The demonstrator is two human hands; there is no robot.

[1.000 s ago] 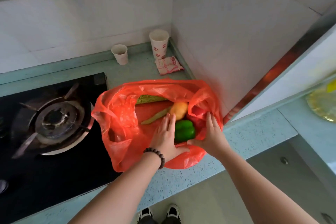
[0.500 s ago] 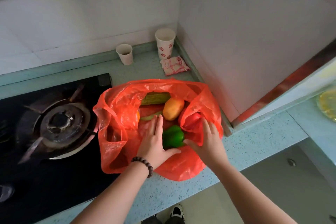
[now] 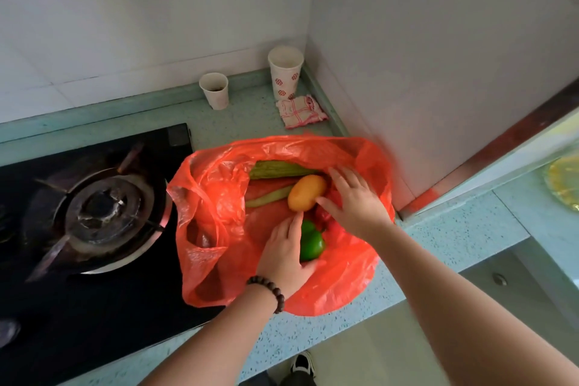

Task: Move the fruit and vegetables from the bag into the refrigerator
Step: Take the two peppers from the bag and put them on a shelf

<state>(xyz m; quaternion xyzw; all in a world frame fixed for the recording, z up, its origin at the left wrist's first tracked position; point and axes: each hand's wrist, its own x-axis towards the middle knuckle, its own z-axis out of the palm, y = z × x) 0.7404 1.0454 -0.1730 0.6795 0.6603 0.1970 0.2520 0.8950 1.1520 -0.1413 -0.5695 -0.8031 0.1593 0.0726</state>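
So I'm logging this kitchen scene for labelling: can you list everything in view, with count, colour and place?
bag: 1, red, open on the counter
mango: 1, yellow-orange, in bag
pepper: 1, green, in bag
gourds: 2, pale green, in bag, far side
stove: 1, black, left of bag
cups: 2, white, by back wall
cloth: 1, white and pink, corner
counter: 1, teal
shoes: black and white, on floor below
left hand: bead bracelet, on pepper
right hand: open, at mango

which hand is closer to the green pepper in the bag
Left. The left hand lies against the green pepper; the right hand is beyond it, at the yellow mango.
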